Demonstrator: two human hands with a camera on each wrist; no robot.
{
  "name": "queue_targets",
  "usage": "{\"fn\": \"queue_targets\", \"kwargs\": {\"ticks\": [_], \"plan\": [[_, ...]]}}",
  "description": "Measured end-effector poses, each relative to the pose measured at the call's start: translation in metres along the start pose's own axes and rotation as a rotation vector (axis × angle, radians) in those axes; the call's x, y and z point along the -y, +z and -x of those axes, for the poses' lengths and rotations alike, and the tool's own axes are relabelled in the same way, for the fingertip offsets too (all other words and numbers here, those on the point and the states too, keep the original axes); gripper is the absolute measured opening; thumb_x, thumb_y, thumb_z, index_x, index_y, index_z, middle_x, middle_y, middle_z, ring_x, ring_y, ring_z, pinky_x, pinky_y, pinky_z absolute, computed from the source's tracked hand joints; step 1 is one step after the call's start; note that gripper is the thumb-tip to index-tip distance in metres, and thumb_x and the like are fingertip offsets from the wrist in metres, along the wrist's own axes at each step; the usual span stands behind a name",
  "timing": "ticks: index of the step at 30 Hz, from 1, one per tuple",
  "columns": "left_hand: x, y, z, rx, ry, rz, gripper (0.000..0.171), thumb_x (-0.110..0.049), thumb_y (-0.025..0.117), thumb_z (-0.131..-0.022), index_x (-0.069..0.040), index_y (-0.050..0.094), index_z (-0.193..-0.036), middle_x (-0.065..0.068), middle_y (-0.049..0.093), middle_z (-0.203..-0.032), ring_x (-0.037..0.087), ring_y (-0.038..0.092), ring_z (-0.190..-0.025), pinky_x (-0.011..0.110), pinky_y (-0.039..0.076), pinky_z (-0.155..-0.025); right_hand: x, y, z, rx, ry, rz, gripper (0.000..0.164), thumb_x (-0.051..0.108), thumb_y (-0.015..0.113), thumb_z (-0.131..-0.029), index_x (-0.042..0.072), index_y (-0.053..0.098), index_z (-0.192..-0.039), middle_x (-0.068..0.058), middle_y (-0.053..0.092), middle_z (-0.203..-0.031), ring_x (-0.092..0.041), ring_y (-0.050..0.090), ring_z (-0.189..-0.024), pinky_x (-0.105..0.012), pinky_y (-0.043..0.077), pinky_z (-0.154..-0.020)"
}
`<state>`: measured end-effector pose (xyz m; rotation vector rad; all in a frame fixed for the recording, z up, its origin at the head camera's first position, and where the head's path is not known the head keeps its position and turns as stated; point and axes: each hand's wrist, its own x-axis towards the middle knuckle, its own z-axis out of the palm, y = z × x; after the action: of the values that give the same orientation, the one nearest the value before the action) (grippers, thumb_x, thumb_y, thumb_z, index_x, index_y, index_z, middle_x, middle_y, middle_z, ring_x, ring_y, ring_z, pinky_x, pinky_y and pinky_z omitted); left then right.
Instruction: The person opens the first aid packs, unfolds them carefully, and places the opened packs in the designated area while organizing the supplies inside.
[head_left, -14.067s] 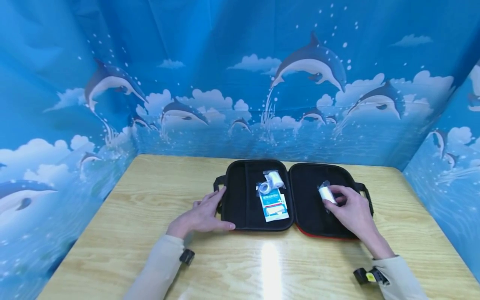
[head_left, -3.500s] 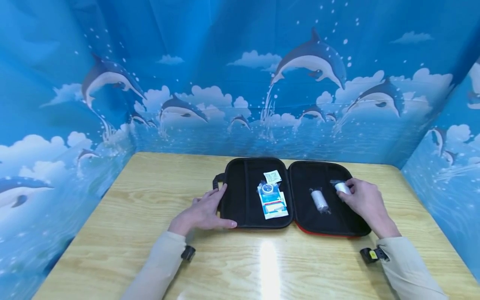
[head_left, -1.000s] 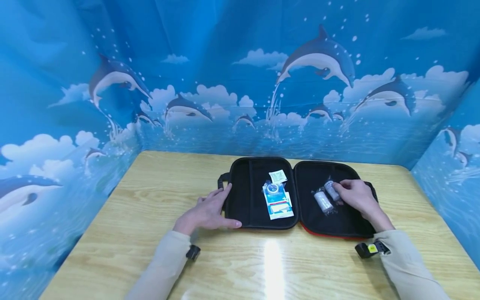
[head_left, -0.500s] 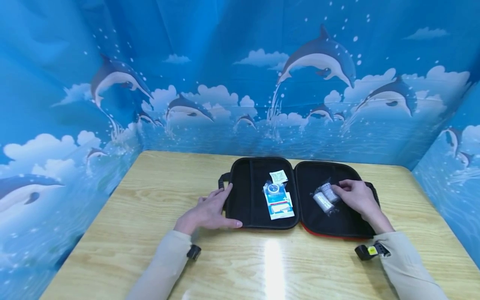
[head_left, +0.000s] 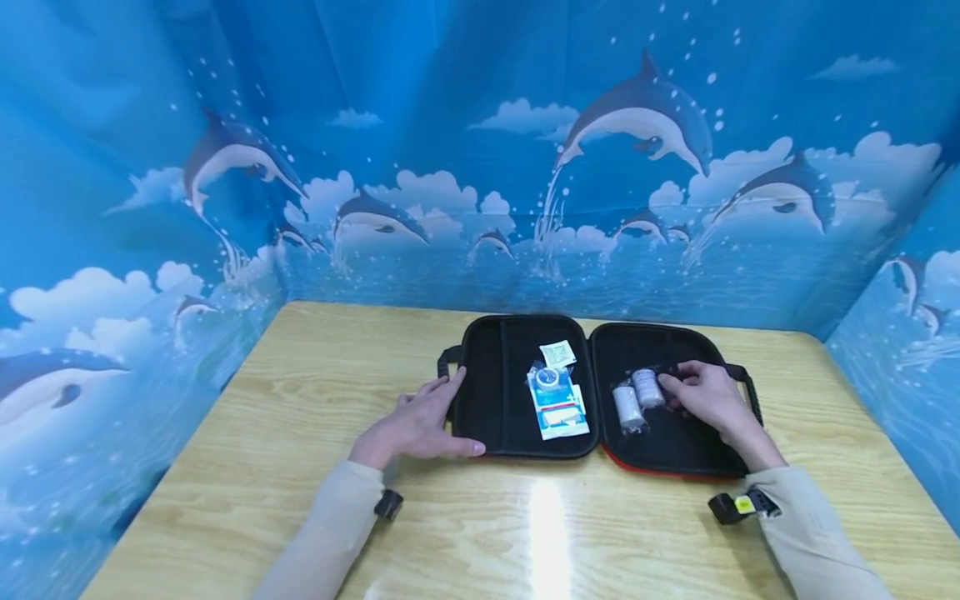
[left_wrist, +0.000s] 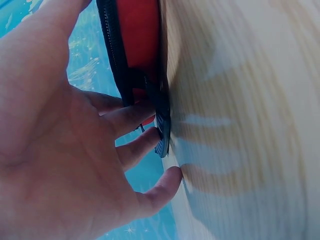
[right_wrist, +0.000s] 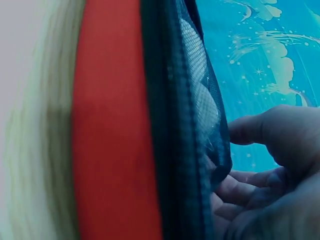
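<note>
Two white, tube-shaped rolls in clear plastic lie under thin black net in the open black-and-red case, long ways front to back, just left of the nearer right hand. Its fingers are bent; I can't tell if they pinch the net. The left hand spreads flat by the case's left edge.

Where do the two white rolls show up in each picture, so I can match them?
Head: white rolls, right of centre, inside the open case.
Left wrist: not in it.
Right wrist: upper half, just right of centre, behind dark mesh.
Landmark in all three: the blue backdrop.
</note>
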<state>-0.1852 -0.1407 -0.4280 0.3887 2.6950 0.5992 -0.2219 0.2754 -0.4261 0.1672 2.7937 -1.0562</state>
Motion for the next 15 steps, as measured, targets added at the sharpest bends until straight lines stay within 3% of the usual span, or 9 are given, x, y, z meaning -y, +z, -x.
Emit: {"fn": "queue_targets", "kwargs": {"ticks": [6, 15], "plan": [[-0.002, 0.000, -0.001, 0.006, 0.000, 0.005, 0.119, -0.073, 0.067, -0.066, -0.027, 0.000, -0.153, 0.001, 0.017, -0.159, 0.026, 0.012, -0.148, 0.064, 0.011, -0.113, 0.000, -0.004, 0.005, -0.217, -0.143, 0.214, 0.053, 0.039, 0.056, -0.092, -0.003, 0.054, -0.124, -0.023, 0.068, -0.102, -0.037, 0.064, -0.092, -0.048, 0.048, -0.074], [0.000, 0.002, 0.000, -0.012, -0.005, 0.006, 0.119, -0.073, 0.067, -0.066, -0.027, 0.000, -0.153, 0.000, 0.016, -0.160, 0.026, 0.013, -0.148, 0.065, 0.012, -0.112, 0.015, 0.007, 0.010, -0.362, -0.503, 0.247, 0.036, 0.024, 0.067, -0.086, 0.003, 0.063, -0.115, -0.020, 0.066, -0.107, -0.035, 0.061, -0.096, -0.052, 0.047, -0.078]]}}
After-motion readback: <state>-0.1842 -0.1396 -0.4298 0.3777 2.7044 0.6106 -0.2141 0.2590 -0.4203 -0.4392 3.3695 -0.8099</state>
